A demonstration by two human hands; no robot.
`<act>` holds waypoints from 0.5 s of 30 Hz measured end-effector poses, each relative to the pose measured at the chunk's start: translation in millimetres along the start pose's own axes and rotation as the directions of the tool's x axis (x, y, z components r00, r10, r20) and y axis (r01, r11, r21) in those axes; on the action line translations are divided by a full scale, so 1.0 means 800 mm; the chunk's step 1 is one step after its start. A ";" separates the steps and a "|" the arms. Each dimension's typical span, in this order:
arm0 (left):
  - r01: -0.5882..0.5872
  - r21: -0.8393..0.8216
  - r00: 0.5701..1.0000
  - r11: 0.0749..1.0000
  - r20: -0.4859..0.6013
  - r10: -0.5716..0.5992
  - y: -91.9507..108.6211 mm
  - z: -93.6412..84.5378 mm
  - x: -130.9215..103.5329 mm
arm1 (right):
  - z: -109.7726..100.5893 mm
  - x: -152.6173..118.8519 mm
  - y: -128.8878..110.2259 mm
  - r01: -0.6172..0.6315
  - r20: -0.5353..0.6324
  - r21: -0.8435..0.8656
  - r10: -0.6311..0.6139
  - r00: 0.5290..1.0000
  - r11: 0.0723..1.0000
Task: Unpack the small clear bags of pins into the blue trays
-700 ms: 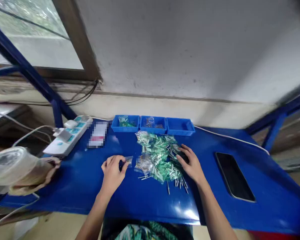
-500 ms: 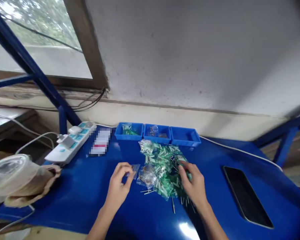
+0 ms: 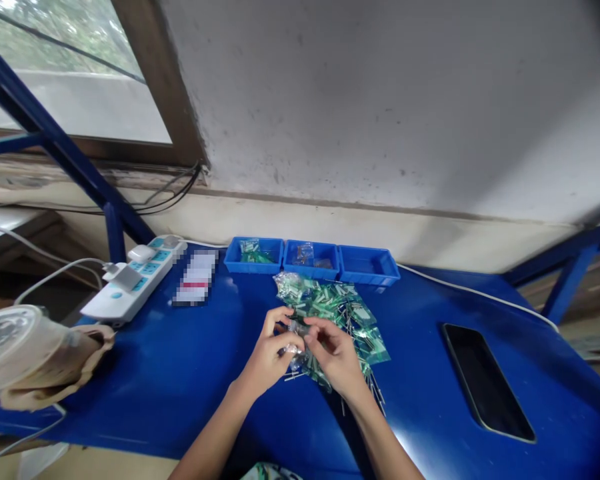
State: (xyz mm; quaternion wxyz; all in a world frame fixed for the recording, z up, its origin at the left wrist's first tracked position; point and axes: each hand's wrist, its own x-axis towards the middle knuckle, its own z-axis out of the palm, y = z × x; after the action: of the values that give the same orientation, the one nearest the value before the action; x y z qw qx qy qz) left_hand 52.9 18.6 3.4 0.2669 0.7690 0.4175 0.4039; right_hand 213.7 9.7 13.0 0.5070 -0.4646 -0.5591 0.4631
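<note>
My left hand (image 3: 270,350) pinches a small clear plastic bag (image 3: 295,327) just above the front of the pile. My right hand (image 3: 336,357) meets it there, thumb and fingers closed at the bag's edge; whatever is between those fingertips is too small to make out. Under and behind both hands spreads a heap of green-tinted clear packets (image 3: 325,300) with thin metal pieces inside. A few loose metal pins (image 3: 375,393) poke out near my right wrist, and others lie below my left fingers.
Behind the heap stand three blue bins: the left bin (image 3: 254,268) and middle bin (image 3: 311,272) contain packets, beside the right bin (image 3: 369,277). A black phone (image 3: 487,383) lies right. A power strip (image 3: 135,280), a blurred-out phone-like item (image 3: 196,277) and a plastic cup (image 3: 20,347) are left.
My right hand has left the pile's right side and moved left to the bag. My left hand has shifted right with the bag, so both hands now meet over the heap.
</note>
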 end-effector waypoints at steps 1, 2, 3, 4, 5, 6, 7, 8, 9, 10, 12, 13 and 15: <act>0.021 0.007 1.000 1.000 0.008 -0.021 0.000 0.000 -0.001 | 0.000 -0.001 0.000 0.027 -0.019 -0.056 -0.028 0.999 0.998; 0.043 0.012 0.999 0.999 0.009 -0.043 0.001 -0.001 -0.001 | 0.001 -0.002 -0.001 0.053 -0.048 -0.111 -0.059 0.997 0.992; 0.065 0.015 0.998 0.998 0.006 -0.065 0.002 -0.002 -0.001 | 0.000 -0.002 -0.003 0.078 -0.076 -0.154 -0.091 0.993 0.985; 0.083 0.009 0.997 0.997 0.001 -0.083 0.004 -0.005 0.000 | 0.000 -0.002 -0.005 0.103 -0.098 -0.183 -0.122 0.988 0.978; 0.099 -0.009 0.995 0.995 0.002 -0.099 0.006 -0.007 0.000 | -0.001 -0.002 -0.008 0.129 -0.108 -0.201 -0.153 0.982 0.971; 0.119 -0.044 0.993 0.992 0.007 -0.119 0.007 -0.009 0.001 | -0.002 -0.002 -0.011 0.161 -0.107 -0.212 -0.187 0.977 0.964; 0.146 -0.095 0.989 0.985 0.019 -0.145 0.008 -0.011 0.001 | -0.002 -0.002 -0.013 0.200 -0.099 -0.220 -0.226 0.969 0.955; 0.179 -0.155 0.984 0.971 0.032 -0.176 0.007 -0.012 0.002 | -0.003 -0.003 -0.014 0.240 -0.082 -0.230 -0.264 0.961 0.943; 0.216 -0.218 0.976 0.952 0.046 -0.211 0.007 -0.012 0.002 | -0.003 -0.004 -0.015 0.280 -0.061 -0.242 -0.302 0.951 0.929; 0.257 -0.276 0.966 0.926 0.058 -0.251 0.006 -0.012 0.002 | -0.002 -0.006 -0.015 0.319 -0.042 -0.258 -0.340 0.939 0.912; 0.335 -0.354 0.941 0.873 0.067 -0.333 0.004 -0.009 0.002 | 0.000 -0.008 -0.012 0.382 -0.005 -0.298 -0.402 0.916 0.875; 0.365 -0.378 0.927 0.851 0.067 -0.369 0.003 -0.007 0.002 | 0.002 -0.010 -0.010 0.402 0.009 -0.319 -0.422 0.907 0.858; 0.396 -0.408 0.909 0.823 0.044 -0.416 0.003 -0.004 0.002 | 0.006 -0.012 -0.006 0.414 0.030 -0.359 -0.433 0.901 0.837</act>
State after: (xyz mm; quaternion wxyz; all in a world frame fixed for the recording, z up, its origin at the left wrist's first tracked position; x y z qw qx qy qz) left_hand 51.9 19.4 7.3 0.4913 0.5800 0.4839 0.4337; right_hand 209.1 -0.6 15.8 0.5185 -0.4255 -0.7090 0.2180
